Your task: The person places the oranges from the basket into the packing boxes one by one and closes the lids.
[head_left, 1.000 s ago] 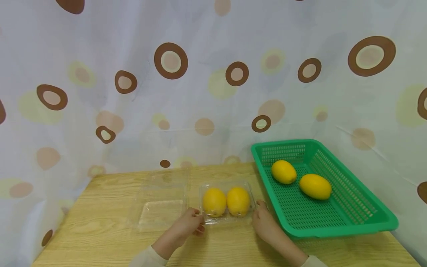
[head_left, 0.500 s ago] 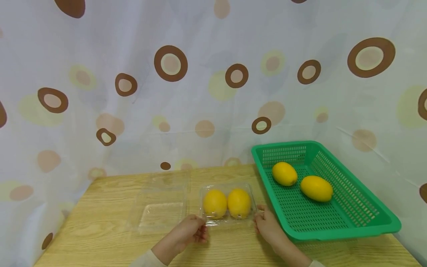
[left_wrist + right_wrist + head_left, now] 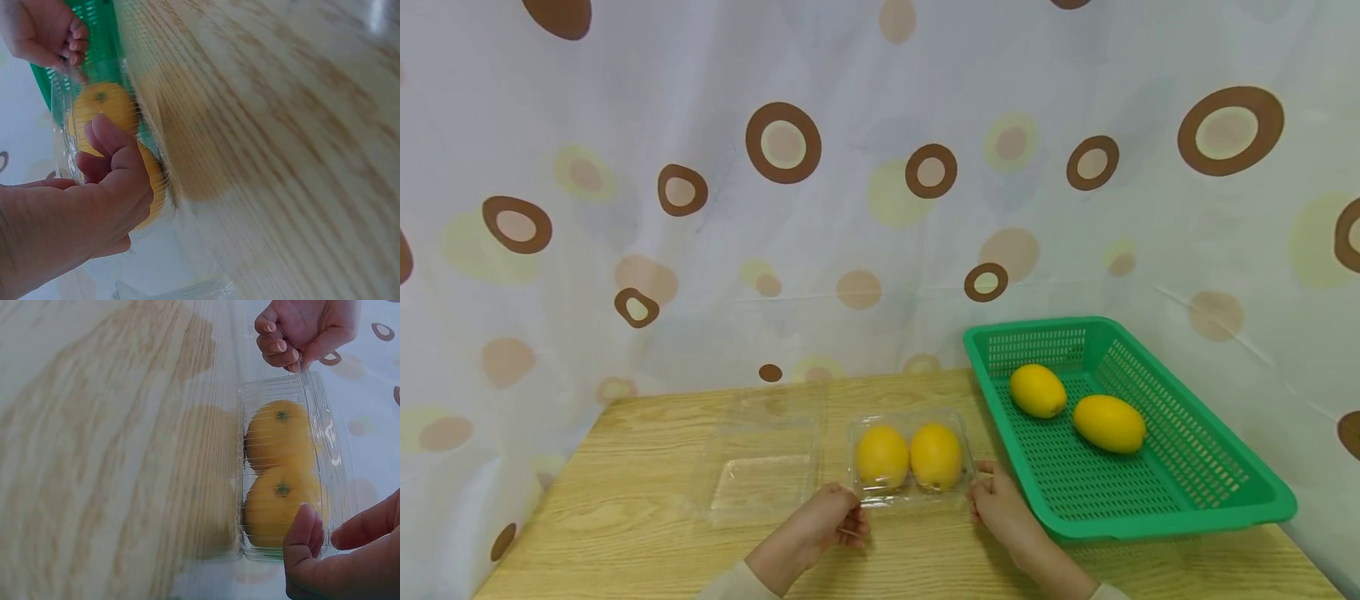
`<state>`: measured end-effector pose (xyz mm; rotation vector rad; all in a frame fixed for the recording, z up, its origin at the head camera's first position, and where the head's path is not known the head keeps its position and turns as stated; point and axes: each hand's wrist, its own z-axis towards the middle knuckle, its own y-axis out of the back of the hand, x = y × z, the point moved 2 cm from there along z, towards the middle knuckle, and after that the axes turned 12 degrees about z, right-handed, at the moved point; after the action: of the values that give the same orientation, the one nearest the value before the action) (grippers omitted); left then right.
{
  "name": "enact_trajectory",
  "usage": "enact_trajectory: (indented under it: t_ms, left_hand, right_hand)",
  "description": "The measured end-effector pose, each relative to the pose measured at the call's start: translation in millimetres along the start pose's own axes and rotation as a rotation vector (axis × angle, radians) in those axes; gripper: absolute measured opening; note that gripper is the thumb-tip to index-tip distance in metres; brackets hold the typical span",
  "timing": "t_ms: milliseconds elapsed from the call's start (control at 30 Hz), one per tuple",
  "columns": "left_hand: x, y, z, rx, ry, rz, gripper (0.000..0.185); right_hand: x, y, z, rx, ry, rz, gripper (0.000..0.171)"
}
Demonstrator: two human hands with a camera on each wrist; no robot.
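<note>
Behind everything hangs a big white curtain (image 3: 850, 167) with brown rings and pale spots; it fills the top and both sides of the head view. Below it, across the bottom of the frame, is a light wooden bench (image 3: 625, 517).

On the right side of the bench sits a green basket (image 3: 1225, 508) full of little holes. Two yellow lemons lie inside it, one at the back (image 3: 1037, 390) and one a bit more to the right (image 3: 1108, 423).

Left of the middle lies an open, see-through lid (image 3: 763, 483), flat on the bench. Just beside it, at the bottom middle of the frame, is a clear plastic box (image 3: 912, 498). Two more lemons sit in the box side by side, touching: the left one (image 3: 882, 456) and the right one (image 3: 936, 455).

The left hand (image 3: 822, 523) is at the box's left near corner. Its fingers (image 3: 275, 345) are curled and pinch the thin edge of the box. The right hand (image 3: 997, 502) is at the box's right near corner. Its thumb and fingers (image 3: 304, 531) are closed on that edge too. Both hands hold the box, which rests on the bench close to the green basket.
</note>
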<state>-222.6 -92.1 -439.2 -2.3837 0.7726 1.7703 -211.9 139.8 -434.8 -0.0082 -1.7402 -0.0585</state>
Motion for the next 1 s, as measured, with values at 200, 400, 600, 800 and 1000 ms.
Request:
enact_trajectory:
  t_ms: [200, 400, 600, 800, 1000]
  left_hand:
    - [-2.1, -0.8, 1.0, -0.012, -0.007, 0.019, 0.027]
    - [-3.0, -2.5, 1.2, -0.022, 0.0, 0.035, 0.025]
    - [0.1, -2.5, 0.6, -0.027, 0.006, 0.036, 0.024]
    - [-1.2, -4.2, -0.3, -0.049, 0.013, 0.022, 0.015]
    - [-2.9, -6.5, 2.3, -0.074, 0.047, 0.013, 0.005]
  right_hand:
    - [-2.1, 0.7, 1.6, -0.014, 0.035, -0.008, 0.039]
    - [-5.0, 0.8, 2.2, -0.032, 0.071, -0.022, 0.039]
    - [-6.3, -1.1, 1.0, -0.042, 0.07, -0.039, 0.039]
    - [-5.4, -2.2, 0.6, -0.041, 0.072, -0.051, 0.041]
    - [-3.8, -3.0, 3.8, -0.041, 0.011, 0.021, 0.043]
